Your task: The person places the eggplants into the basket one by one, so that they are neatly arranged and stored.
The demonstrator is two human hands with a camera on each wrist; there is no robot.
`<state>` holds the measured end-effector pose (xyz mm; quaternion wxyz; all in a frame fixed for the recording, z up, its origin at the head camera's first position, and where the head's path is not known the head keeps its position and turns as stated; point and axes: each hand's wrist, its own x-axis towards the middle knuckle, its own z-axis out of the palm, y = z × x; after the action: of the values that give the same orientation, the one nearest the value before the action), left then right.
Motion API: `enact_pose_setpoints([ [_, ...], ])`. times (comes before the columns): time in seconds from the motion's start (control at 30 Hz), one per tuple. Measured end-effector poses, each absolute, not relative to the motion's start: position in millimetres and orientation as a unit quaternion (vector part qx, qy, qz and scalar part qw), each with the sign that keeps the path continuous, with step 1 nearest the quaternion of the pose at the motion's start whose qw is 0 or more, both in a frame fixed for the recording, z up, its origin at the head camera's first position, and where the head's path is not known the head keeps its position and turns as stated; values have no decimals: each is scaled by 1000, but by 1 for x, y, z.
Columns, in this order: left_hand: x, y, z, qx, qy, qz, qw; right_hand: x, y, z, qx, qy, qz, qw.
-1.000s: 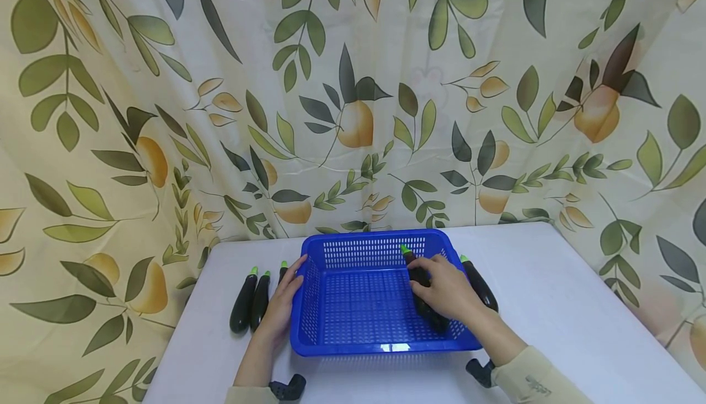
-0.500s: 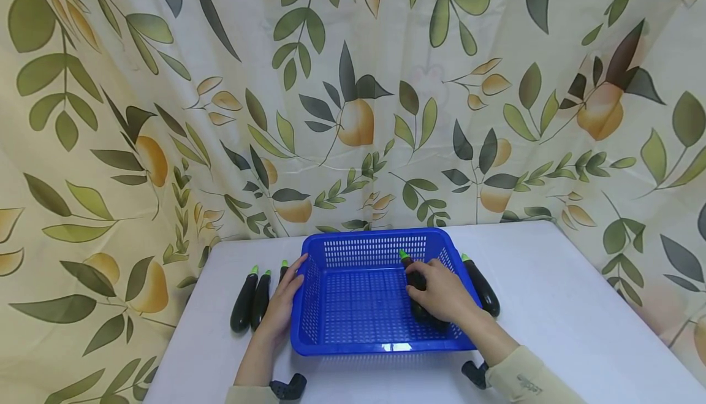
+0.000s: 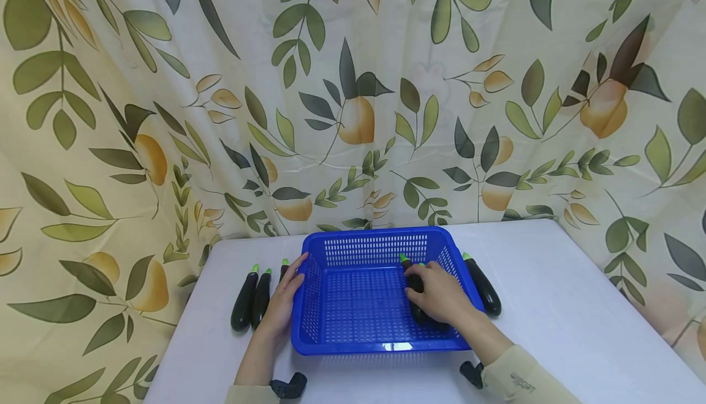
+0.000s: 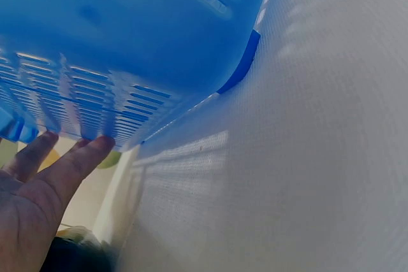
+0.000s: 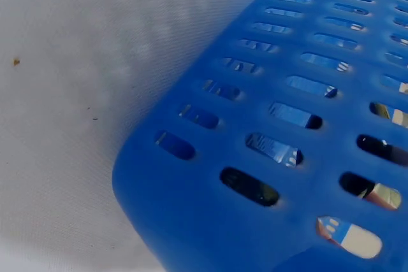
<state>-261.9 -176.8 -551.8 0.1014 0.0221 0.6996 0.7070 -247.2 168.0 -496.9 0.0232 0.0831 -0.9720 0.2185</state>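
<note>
A blue plastic basket (image 3: 380, 348) with slotted walls stands on the table. Inside its right part my right hand (image 3: 438, 297) grips a dark eggplant (image 3: 415, 283) with a green stem end, fingers and thumb on either side. Another green stem end (image 3: 422, 264) peeks out just behind that hand, its body mostly covered. My left hand (image 3: 281, 306) rests along the basket's left side, fingers extended. In the left wrist view the left fingers (image 4: 83, 160) touch the outside of the slotted wall. The right wrist view shows the basket's outer wall (image 5: 210, 221), with the right hand hidden behind it.
Left of the basket lie an eggplant (image 3: 244, 301), a second eggplant (image 3: 261, 300) beside it, and a third eggplant (image 3: 284, 268) partly behind the left hand. One more eggplant (image 3: 483, 285) lies along the basket's right side. A leaf-patterned curtain (image 3: 353, 171) hangs behind the table.
My right hand has shifted slightly left and nearer with the eggplant, lowering its stem end within the basket. A second green stem end now shows behind it. The left hand stays in place.
</note>
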Motion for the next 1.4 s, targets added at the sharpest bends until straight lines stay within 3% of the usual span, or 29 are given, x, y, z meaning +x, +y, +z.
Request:
enact_pose_setpoints([
  [1.4, -257, -175, -546, 10, 699, 708, 103, -247, 160, -506, 107, -990, 97, 5],
])
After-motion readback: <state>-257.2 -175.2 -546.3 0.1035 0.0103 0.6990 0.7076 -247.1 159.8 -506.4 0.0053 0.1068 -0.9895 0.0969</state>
